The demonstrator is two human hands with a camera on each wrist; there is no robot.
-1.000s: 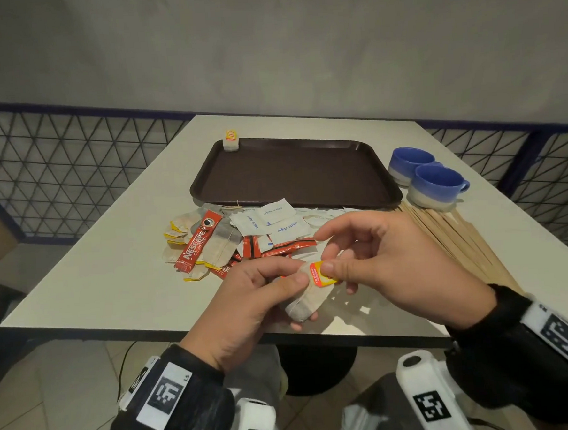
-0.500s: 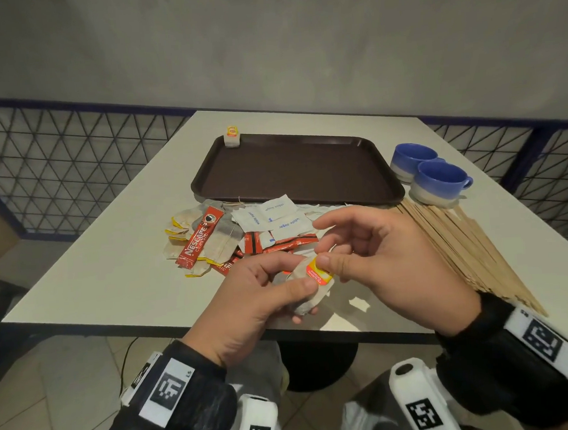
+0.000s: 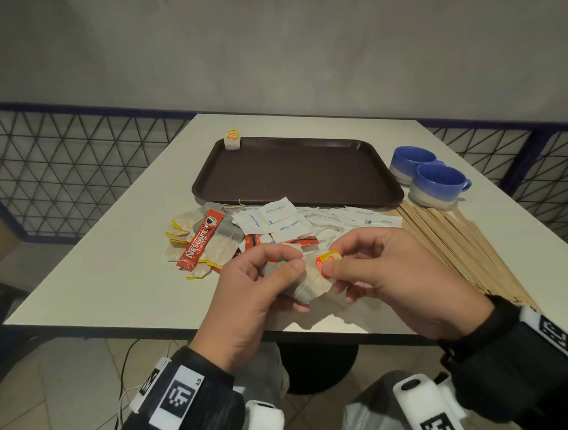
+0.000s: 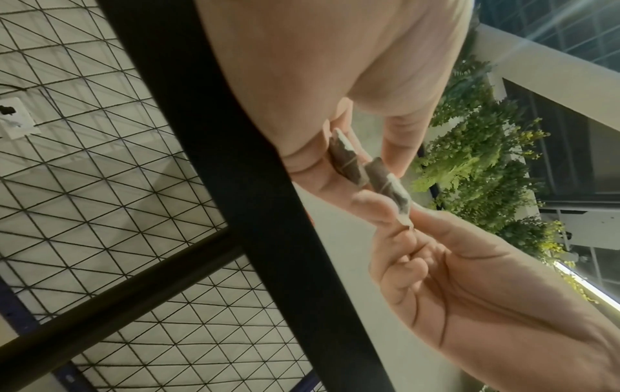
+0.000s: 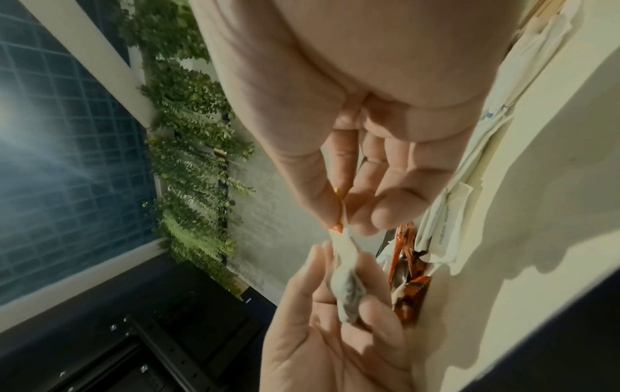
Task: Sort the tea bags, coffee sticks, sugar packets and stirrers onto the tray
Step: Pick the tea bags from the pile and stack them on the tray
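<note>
Near the table's front edge my left hand (image 3: 273,275) grips a tea bag (image 3: 312,286), whose brown pouch shows between the fingers in the left wrist view (image 4: 355,169). My right hand (image 3: 356,270) pinches its yellow and red tag (image 3: 328,262) between thumb and forefinger. The brown tray (image 3: 293,171) lies beyond, with one tea bag (image 3: 232,139) at its far left corner. In front of the tray lies a pile: tea bags (image 3: 218,242), a red coffee stick (image 3: 202,243), white sugar packets (image 3: 276,218). Wooden stirrers (image 3: 453,237) fan out to the right.
Two blue cups (image 3: 437,182) stand right of the tray near the table's right edge. A wire mesh fence (image 3: 67,175) runs behind and left of the table. The white tabletop (image 3: 113,278) left of the pile is bare.
Both hands have lifted slightly with the tea bag between them. The right hand's pinch on the tag has shifted a little up and to the right, away from the left hand.
</note>
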